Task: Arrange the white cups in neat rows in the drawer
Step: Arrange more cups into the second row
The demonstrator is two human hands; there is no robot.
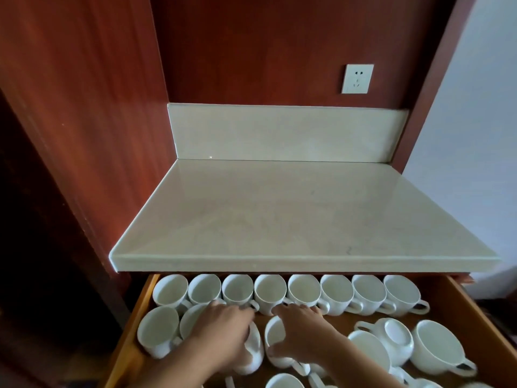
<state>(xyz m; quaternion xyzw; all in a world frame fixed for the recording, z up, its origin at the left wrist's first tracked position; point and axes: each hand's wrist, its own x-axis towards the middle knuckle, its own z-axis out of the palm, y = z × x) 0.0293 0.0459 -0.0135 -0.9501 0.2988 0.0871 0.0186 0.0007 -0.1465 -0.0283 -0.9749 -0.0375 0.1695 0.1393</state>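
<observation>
Bottom centre, in drawer [458,301]: left hand [223,329] fingers wrapped on tilted cup [251,351]; right hand [302,331] fingers clamped on upright cup [275,345].

We see plain white cups [270,292] at six o'clock | drawer [475,317] honey-orange wood | countertop [293,214] pale cream, faintly veined, centre | wall panels [84,93] reddish-brown, grained, ten o'clock | socket [357,78] white, one o'clock
</observation>
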